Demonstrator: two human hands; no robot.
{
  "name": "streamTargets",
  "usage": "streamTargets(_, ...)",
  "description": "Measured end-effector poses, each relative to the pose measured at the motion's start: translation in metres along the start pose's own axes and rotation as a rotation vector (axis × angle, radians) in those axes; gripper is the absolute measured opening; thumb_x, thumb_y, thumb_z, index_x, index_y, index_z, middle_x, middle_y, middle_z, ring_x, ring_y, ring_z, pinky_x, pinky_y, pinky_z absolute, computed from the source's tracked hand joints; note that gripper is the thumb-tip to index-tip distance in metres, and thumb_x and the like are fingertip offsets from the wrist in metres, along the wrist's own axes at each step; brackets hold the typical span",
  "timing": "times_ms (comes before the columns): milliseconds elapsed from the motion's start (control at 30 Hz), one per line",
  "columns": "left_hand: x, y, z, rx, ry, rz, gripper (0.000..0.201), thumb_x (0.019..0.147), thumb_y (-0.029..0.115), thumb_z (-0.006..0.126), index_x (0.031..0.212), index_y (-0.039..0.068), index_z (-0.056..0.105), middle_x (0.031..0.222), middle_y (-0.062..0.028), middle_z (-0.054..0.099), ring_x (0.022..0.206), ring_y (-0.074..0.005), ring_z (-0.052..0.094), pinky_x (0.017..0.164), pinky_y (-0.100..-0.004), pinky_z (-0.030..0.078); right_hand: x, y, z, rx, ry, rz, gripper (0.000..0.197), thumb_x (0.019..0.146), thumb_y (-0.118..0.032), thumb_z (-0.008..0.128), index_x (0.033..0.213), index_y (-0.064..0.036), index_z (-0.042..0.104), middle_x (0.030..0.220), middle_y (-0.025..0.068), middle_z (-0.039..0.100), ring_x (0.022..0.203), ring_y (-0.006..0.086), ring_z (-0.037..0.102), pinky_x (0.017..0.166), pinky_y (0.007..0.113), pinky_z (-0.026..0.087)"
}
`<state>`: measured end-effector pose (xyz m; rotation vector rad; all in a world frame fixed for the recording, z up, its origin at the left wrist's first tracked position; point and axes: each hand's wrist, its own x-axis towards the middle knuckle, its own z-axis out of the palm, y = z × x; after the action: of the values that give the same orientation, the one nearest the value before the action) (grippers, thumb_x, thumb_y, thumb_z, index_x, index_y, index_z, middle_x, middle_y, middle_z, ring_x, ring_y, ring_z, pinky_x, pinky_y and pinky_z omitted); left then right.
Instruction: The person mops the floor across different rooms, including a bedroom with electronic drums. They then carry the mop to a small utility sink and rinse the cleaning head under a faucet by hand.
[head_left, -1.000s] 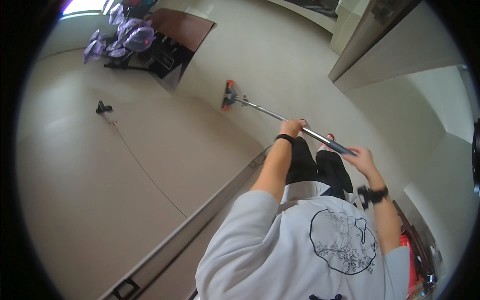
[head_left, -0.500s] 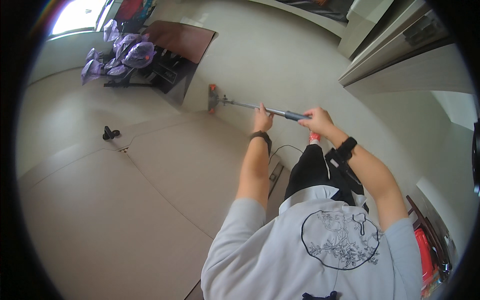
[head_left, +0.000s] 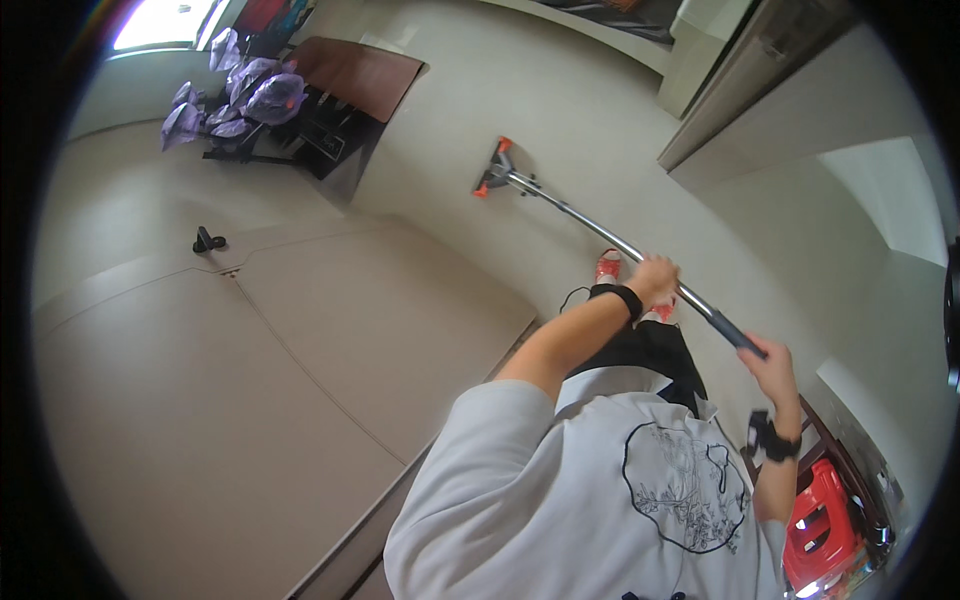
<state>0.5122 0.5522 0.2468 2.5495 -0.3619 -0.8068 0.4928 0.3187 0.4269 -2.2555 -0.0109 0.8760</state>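
Observation:
A mop (head_left: 600, 232) with a metal pole reaches diagonally over the floor in front of me. Its grey head has orange ends (head_left: 494, 170) and appears to rest on the floor. My left hand (head_left: 655, 281) is wrapped round the middle of the pole. Farther right and nearer me, my right hand (head_left: 773, 368) grips the dark grey handle at the pole's end. Black bands circle both wrists. Below the pole are my red shoes (head_left: 608, 264).
On the left spreads a large beige tabletop (head_left: 330, 340) with a small black object (head_left: 208, 240) on it. Behind stand purple-wrapped items (head_left: 270, 98) and a brown board (head_left: 355, 75). A door (head_left: 770, 110) is at the far right; a red plastic item (head_left: 825, 520) sits lower right.
The mop head has moved right and away from the tabletop's edge. Both hands have shifted right and closer to me, and the left hand now sits nearer the handle end.

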Motion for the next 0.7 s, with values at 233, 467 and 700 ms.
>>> streamTargets(233, 0.007, 0.218, 0.074, -0.097, -0.325, 0.614, 0.017, 0.072, 0.025, 0.054, 0.074, 0.01, 0.062, 0.074, -0.0102, 0.061, 0.077, -0.031, 0.059, 0.068, -0.0415, 0.045, -0.208, 0.068, -0.081, 0.096, 0.1, 0.418, 0.039, 0.07, -0.004, 0.057, 0.108, 0.001, 0.056, 0.064, -0.0005, 0.051, 0.053, 0.0058, 0.043, 0.048, 0.022, 0.035)
streamTargets(467, -0.01, 0.303, 0.103, -0.094, -0.453, 0.958, 0.025, 0.073, 0.03, 0.06, 0.086, 0.008, 0.06, 0.082, -0.0117, 0.062, 0.084, -0.0315, 0.058, 0.073, -0.0408, 0.047, -0.298, 0.139, -0.091, 0.181, 0.153, 0.426, 0.046, 0.063, 0.002, 0.056, 0.109, 0.002, 0.056, 0.07, 0.0031, 0.057, 0.056, 0.007, 0.049, 0.052, 0.021, 0.039)
streamTargets(700, 0.048, 0.254, 0.145, -0.062, -0.44, 0.705, 0.018, 0.071, 0.02, 0.056, 0.082, 0.006, 0.061, 0.082, -0.0147, 0.062, 0.083, -0.0326, 0.059, 0.068, -0.0422, 0.048, -0.223, 0.191, -0.073, 0.158, 0.124, 0.391, 0.038, 0.071, -0.003, 0.06, 0.107, 0.0052, 0.055, 0.071, 0.0007, 0.054, 0.057, 0.0047, 0.045, 0.05, 0.02, 0.037)
